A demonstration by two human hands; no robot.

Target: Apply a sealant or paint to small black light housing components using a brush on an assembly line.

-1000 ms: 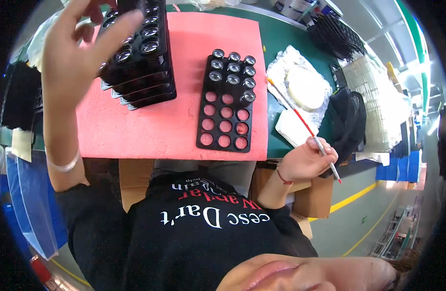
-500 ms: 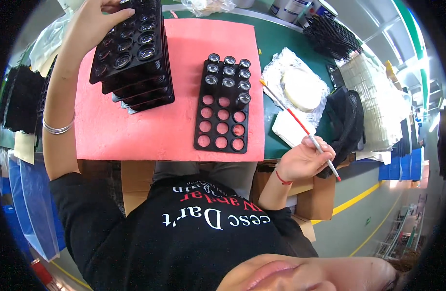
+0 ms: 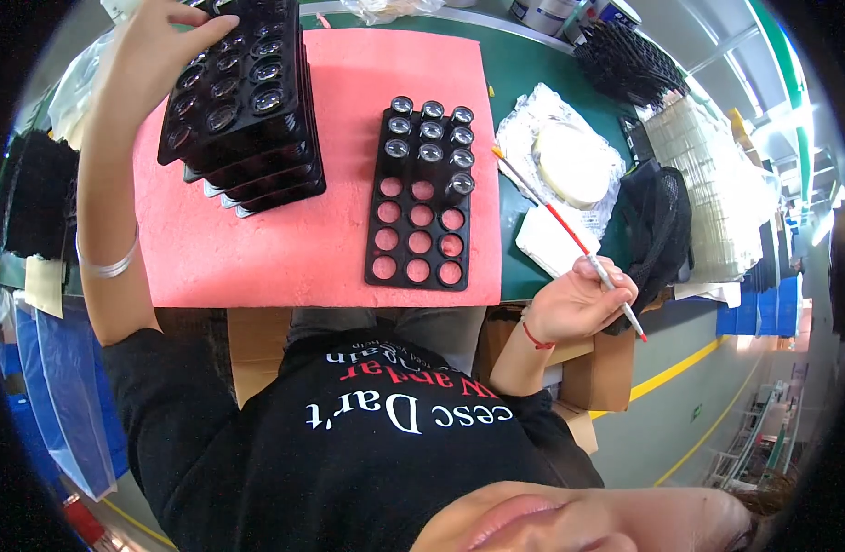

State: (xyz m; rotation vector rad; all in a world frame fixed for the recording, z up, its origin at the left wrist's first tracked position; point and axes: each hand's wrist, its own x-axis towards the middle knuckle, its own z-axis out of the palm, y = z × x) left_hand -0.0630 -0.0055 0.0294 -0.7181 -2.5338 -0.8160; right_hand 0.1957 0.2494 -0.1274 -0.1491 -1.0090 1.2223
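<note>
At the far left, my left hand (image 3: 156,55) reaches over the top of a stack of black plastic trays (image 3: 243,166). Its thumb and a finger are apart above round clear lenses (image 3: 222,115) sitting in the top tray. Some fingertips lie at the picture's upper edge. My right hand (image 3: 583,299) grips the white part of a thin paintbrush (image 3: 559,219), whose orange tip points away to the left. Between the hands lies a black tray with round holes (image 3: 404,230). Black cylinders topped with clear lenses (image 3: 430,131) fill its far rows; pink shows through the nearer holes.
A pink foam mat (image 3: 257,262) covers part of the green table. To the right are a white round pad (image 3: 574,166) on crumpled plastic, a folded white cloth (image 3: 551,241), a black mesh bag (image 3: 660,216) and stacked clear trays (image 3: 703,198). Cans (image 3: 542,17) stand far back.
My left hand has shifted slightly left over the stack, with its thumb and finger farther apart. The right hand and paintbrush stay almost still. The view has shifted a little.
</note>
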